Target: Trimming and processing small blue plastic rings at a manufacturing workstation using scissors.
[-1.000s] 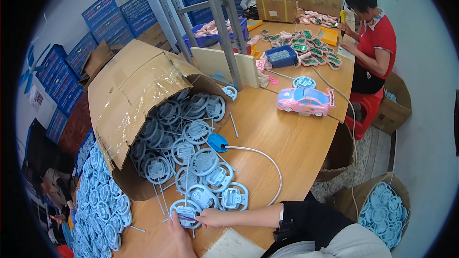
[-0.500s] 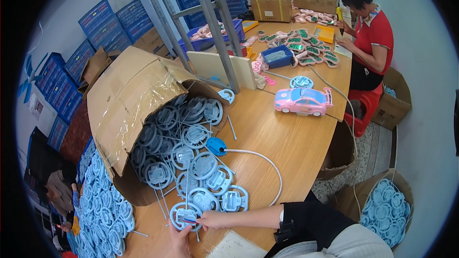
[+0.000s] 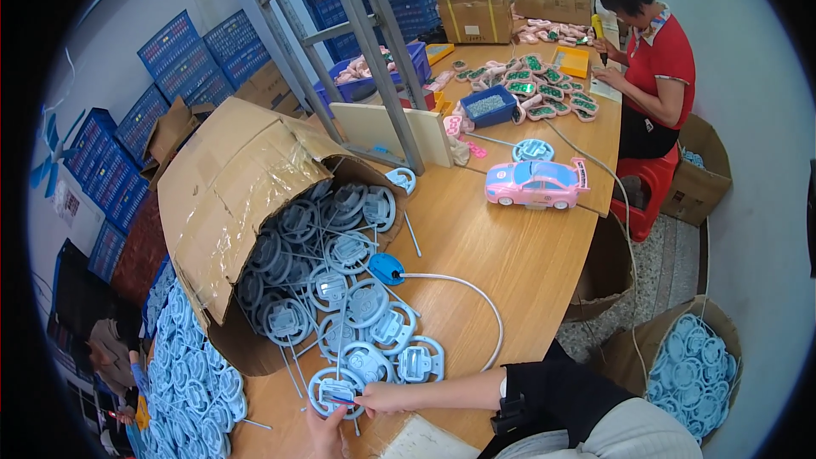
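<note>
A light-blue toy steering wheel (image 3: 325,378) with a thin stem is in my left hand (image 3: 325,435), whose fingers grip its lower rim by the table's near edge. My right hand (image 3: 381,398) is closed on a slim red-and-blue tool (image 3: 343,401), its tip against the middle of the wheel; the tool's exact kind is too small to make out. Just beyond lie more light-blue wheels (image 3: 369,362), spilling from a tipped cardboard box (image 3: 229,178). A blue round disc with a white cable (image 3: 387,269) rests beside them.
On the wooden table (image 3: 484,263) stands a pink-and-blue toy car (image 3: 537,184). Farther back are pink parts with green boards (image 3: 544,85) and a blue bin (image 3: 490,107). A metal frame (image 3: 374,51) rises at the left. A person in red (image 3: 663,68) sits at the right, holding a yellow tool.
The whole view has shifted slightly. My hands stay at the same wheel, with the slim tool still against its middle.
</note>
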Action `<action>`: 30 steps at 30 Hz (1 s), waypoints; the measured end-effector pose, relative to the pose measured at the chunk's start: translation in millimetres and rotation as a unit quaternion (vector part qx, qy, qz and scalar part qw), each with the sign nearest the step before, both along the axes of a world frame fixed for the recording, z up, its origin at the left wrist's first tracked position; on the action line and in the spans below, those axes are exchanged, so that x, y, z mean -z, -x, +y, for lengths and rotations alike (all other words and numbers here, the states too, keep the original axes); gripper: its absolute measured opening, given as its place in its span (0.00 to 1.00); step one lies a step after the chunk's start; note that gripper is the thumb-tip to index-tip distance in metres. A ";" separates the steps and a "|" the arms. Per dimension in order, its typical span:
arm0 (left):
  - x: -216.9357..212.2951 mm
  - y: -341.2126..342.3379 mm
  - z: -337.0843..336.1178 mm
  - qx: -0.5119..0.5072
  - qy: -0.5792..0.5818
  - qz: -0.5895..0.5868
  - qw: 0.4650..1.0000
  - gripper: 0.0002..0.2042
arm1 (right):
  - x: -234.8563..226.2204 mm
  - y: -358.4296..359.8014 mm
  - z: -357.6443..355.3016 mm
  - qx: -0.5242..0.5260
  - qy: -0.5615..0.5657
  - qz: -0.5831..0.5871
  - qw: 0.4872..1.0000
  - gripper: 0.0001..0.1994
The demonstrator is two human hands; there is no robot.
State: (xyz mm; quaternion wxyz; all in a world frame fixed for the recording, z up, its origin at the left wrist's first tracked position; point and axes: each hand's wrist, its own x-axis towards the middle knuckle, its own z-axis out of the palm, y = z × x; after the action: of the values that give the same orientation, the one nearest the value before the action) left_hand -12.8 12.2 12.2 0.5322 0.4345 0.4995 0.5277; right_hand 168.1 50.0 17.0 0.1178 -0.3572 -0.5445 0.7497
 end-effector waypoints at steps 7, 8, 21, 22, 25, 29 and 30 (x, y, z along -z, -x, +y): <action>-3.6 -2.4 -1.2 0.008 0.025 -0.016 1.000 0.22 | 3.2 2.5 -0.8 0.003 0.016 0.018 1.000 0.21; -6.3 -5.2 -1.2 0.009 0.025 -0.022 0.999 0.22 | 2.7 2.4 -0.9 0.006 0.012 0.018 1.000 0.21; -17.5 -9.0 -0.9 0.031 0.042 0.044 0.998 0.23 | 11.5 6.4 -1.3 0.017 -0.012 0.019 1.000 0.21; -16.7 -6.1 -1.5 0.033 0.050 0.060 0.996 0.23 | 9.5 5.0 -1.9 0.017 -0.011 0.019 1.000 0.21; -16.2 -0.7 -4.2 0.034 0.068 0.091 0.993 0.23 | 6.5 4.1 -3.3 0.032 -0.014 0.010 0.999 0.21; -12.3 -4.4 -3.1 0.031 0.039 0.048 0.998 0.21 | 2.8 2.4 -3.3 0.025 -0.005 0.000 1.000 0.20; -10.8 -6.2 -2.2 0.030 0.040 -0.006 0.999 0.21 | 1.5 1.6 -3.9 0.024 -0.011 -0.003 1.000 0.20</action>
State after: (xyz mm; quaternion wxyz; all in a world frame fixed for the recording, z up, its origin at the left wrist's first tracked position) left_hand -6.5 10.0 23.0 0.5678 0.4249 0.5035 0.4935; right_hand 166.5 46.1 15.5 0.1380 -0.3713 -0.5440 0.7397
